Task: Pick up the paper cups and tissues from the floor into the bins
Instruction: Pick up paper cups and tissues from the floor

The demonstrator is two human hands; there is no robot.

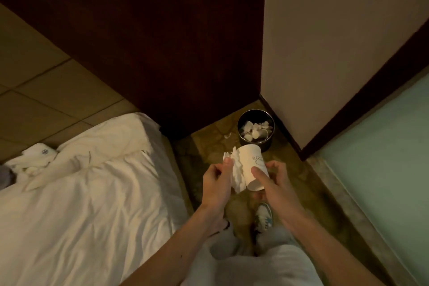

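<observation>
My right hand (pixel 272 183) grips a white paper cup (pixel 251 165) with a small drawing on it, tilted with its mouth pointing away from me. Beside it, my left hand (pixel 217 183) pinches a crumpled white tissue (pixel 235 170) that touches the cup's left side. Both hands are held above the floor, a short way in front of a round dark bin (pixel 267 141) in the corner. The bin holds several cups and tissues. A small white scrap (pixel 228 135) lies on the floor just left of the bin.
A bed with white sheets (pixel 92 193) fills the left side. A dark wooden panel (pixel 162 42) and a light wall (pixel 325 42) meet behind the bin. A frosted glass pane (pixel 383 158) runs along the right. My shoe (pixel 263 216) stands on the narrow floor strip.
</observation>
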